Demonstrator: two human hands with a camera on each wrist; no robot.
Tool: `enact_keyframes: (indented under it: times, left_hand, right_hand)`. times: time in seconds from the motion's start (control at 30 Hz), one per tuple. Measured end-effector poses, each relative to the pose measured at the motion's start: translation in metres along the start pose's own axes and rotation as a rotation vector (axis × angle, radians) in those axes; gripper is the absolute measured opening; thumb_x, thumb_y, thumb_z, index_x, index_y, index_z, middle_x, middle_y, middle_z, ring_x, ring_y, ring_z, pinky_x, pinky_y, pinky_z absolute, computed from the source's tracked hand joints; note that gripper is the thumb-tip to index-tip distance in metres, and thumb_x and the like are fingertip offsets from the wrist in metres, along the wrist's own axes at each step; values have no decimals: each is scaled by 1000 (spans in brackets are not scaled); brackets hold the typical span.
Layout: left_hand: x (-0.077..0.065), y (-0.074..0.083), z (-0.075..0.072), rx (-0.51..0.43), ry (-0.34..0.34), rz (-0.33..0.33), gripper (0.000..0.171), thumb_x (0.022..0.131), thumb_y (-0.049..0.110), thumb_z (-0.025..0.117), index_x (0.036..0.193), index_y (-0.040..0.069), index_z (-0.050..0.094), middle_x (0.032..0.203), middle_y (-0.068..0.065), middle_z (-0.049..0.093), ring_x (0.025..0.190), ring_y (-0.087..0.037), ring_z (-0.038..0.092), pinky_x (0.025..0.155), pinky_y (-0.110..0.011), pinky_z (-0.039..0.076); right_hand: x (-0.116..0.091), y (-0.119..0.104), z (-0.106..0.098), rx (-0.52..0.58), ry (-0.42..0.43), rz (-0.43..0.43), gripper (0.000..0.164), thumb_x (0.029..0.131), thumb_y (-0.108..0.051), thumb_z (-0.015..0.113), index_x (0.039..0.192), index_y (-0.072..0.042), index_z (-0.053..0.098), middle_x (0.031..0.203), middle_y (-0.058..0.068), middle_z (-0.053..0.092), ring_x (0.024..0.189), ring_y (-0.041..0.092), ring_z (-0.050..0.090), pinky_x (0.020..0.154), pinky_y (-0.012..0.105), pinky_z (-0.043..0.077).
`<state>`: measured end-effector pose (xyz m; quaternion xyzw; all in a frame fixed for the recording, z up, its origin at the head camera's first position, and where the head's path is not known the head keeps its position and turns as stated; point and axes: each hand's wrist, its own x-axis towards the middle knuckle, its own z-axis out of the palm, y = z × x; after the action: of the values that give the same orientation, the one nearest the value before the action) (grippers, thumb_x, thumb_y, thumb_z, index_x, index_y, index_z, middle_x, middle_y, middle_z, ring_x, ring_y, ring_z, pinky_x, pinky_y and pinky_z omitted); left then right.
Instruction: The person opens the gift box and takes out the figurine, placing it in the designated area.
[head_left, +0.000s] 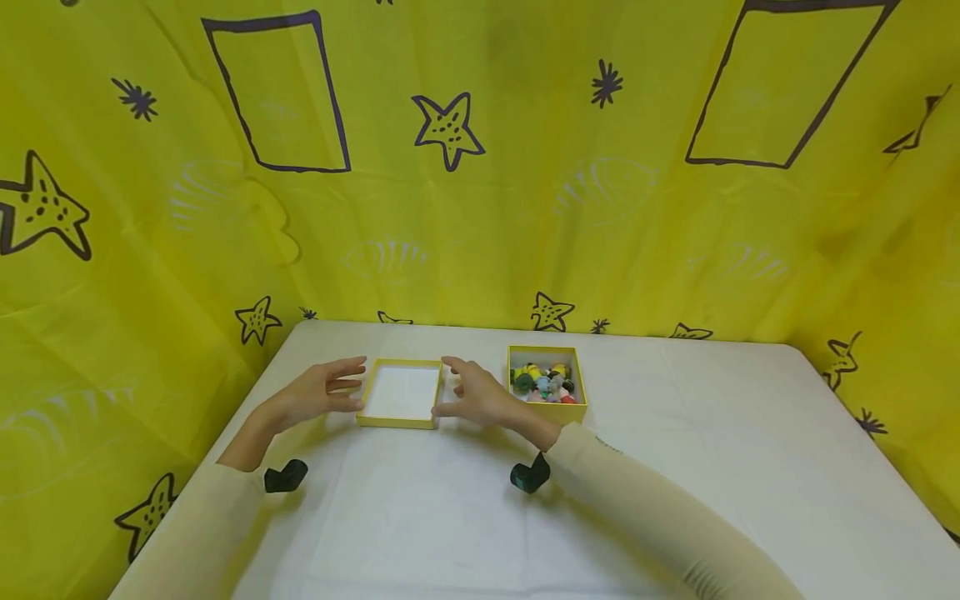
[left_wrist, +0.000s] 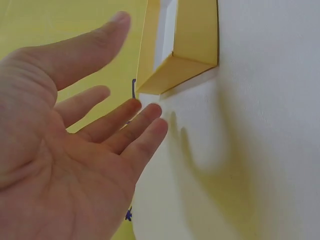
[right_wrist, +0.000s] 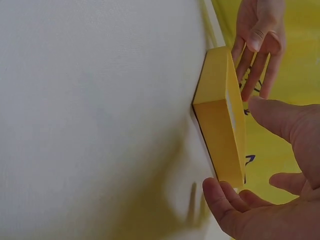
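A shallow yellow box lid [head_left: 397,422] with a white inside lies hollow side up on the white table. My left hand [head_left: 322,390] is at its left side, fingers spread and apart from one another; in the left wrist view the palm [left_wrist: 75,175] shows bare, fingertips near the lid's wall [left_wrist: 195,35]. At the right side is my right hand [head_left: 480,395], thumb and fingers spread along the edge, nothing gripped. The right wrist view has its fingertips close to the lid's side [right_wrist: 220,140]; whether they touch cannot be told.
Right of the right hand stands a yellow box [head_left: 555,412] holding several small colourful figurines [head_left: 543,383]. A yellow curtain [head_left: 510,233] with starfish drawings rises behind and beside the white table [head_left: 690,467]. Dark wrist devices [head_left: 286,476] show below the forearms.
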<state>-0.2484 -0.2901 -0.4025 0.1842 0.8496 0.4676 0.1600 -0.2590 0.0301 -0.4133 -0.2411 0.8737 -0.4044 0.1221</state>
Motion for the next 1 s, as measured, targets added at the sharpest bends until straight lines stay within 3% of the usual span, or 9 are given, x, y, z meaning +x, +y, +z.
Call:
enact_keyframes:
  times: [0.17,0.4,0.6,0.8,1.0]
  left_hand:
    - [3,4,3,45,74,16,83,95,20,76,161,1,28,163,-27,29,141,-49,41,110,-58,44]
    - [9,12,8,24,154,44,83,95,21,77,162,10,30,163,-24,29,139,-46,45,106,-57,48]
    - [16,18,13,9,157,61,81,96,21,76,162,11,31,163,-24,31,139,-46,46,106,-56,49]
    - [22,24,18,10,153,75,78,96,20,75,161,11,33,163,-22,32,139,-45,47,107,-57,48]
    - [29,30,25,-27,140,111,75,96,19,75,160,12,36,162,-22,34,138,-46,47,107,-55,48]
  right_hand:
    - [-3,-3,-10,9,-8,-26,89,90,-27,82,161,-7,30,153,24,42,124,36,61,100,47,54]
    - [-8,-9,-28,-8,-27,-91,84,92,-23,80,160,-7,33,154,23,42,123,37,61,95,42,57]
    - [-13,-10,-44,-56,-31,-162,78,93,-22,79,158,-9,38,154,19,44,122,39,61,90,36,59]
    - [-20,-4,-59,-34,-71,-210,79,92,-20,80,159,-13,39,157,16,39,123,41,58,91,36,58]
    - [-28,2,-72,-51,-56,-254,80,89,-21,83,157,-13,42,156,13,43,117,34,60,87,34,59]
